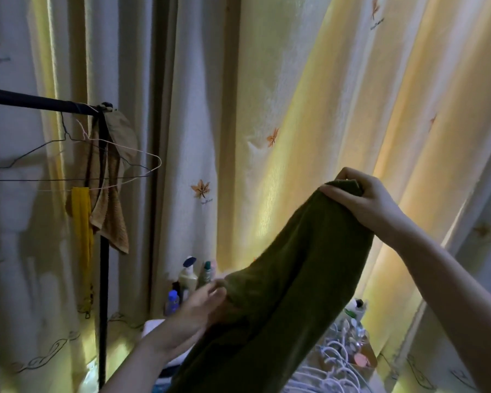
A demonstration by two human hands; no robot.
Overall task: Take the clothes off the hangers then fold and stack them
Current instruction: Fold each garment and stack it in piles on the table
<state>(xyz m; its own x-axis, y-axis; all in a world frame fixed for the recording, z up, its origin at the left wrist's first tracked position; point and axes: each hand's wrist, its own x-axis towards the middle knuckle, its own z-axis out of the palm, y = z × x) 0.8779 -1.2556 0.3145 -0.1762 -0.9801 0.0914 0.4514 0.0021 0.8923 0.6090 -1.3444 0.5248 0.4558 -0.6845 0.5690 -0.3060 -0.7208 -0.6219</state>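
- The right hand is gripping the top edge of an olive-green knitted garment. Its fingers are curling tightly over a bunched fold, and the cloth is hanging down and away below them.
- The left hand is taking hold of the same garment lower down. It is blurred, but its fingers appear to be closing on the side edge, with the cloth running from them up to the right fingers.
- Holding it at two spread points is probably stretching the garment into a long flat panel, so it is ready for a fold. It is already off any hanger and hanging in the air between the two hands.
- Well beyond the left fingers, a black metal clothes rail is carrying a dark wire hanger and a pale pink wire hanger, both bare.
- A brown ribbed towel and a yellow strip of cloth are hanging at the rail's end post rather than on hangers.
- Just past the left fingertips, a cluster of plastic bottles is standing against the leaf-patterned cream curtain; what they hold cannot be told.
- Below the right forearm, a heap of white plastic hangers is lying. Whether a basket or box is holding them cannot be told.
- Under the left wrist, something white and folded is lying, possibly the stack. It is too hidden to be sure.
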